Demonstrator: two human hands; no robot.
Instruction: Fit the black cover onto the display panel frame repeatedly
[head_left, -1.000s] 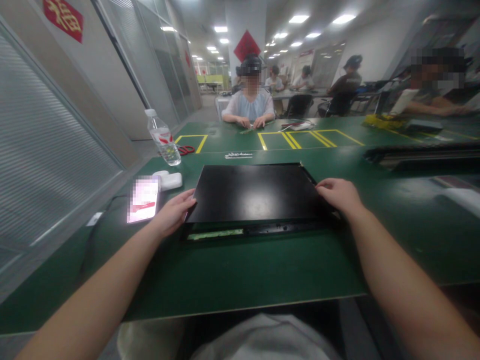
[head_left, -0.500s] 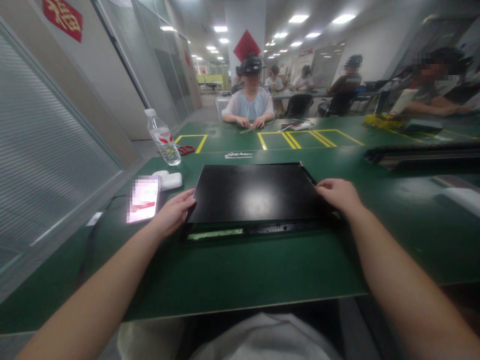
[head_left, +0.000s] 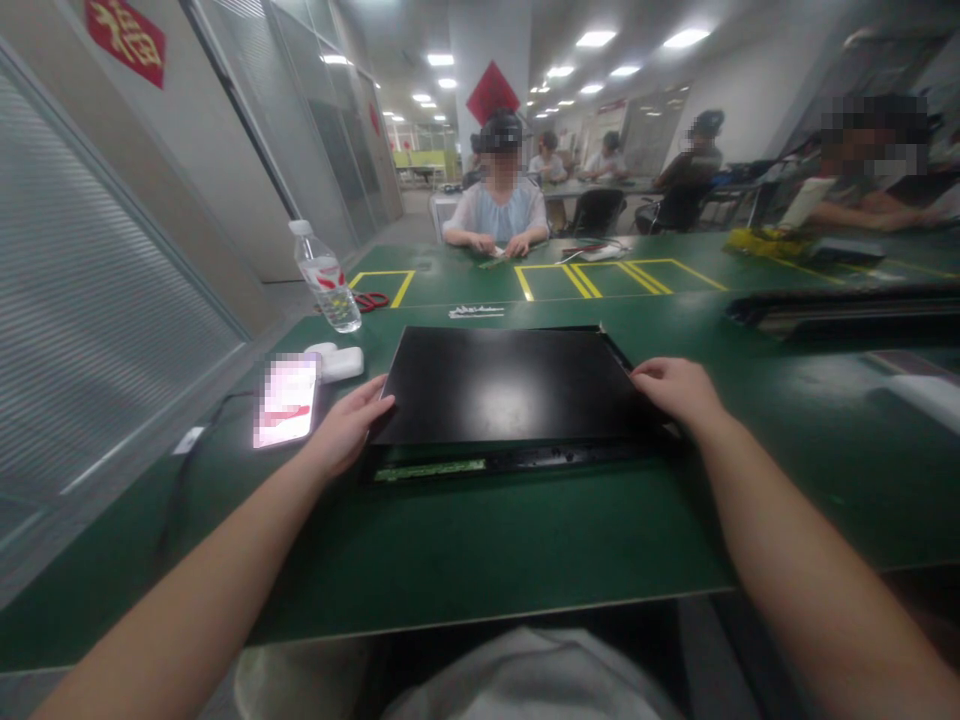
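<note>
A flat black display panel (head_left: 495,385), glossy with a bright reflection at its middle, lies over a black frame (head_left: 555,456). The frame shows along the near side and at the far right corner. A green strip (head_left: 430,470) sits in its near left part. My left hand (head_left: 351,425) is closed on the panel's left edge, thumb on top and fingers mostly hidden beneath. At the right edge my right hand (head_left: 675,388) pinches with thumb and forefinger; whether the frame's edge is also between them I cannot tell.
Left of the panel are a lit phone (head_left: 287,400), a white case (head_left: 341,361), a water bottle (head_left: 328,280) and red-handled scissors (head_left: 371,301). Small white pieces (head_left: 476,312) lie beyond it. A long black part (head_left: 847,312) rests at right. A person (head_left: 497,205) sits opposite.
My left thumb reaches slightly farther onto the panel's top face. The panel's left edge has shifted a touch to the left. My right hand has hardly moved.
</note>
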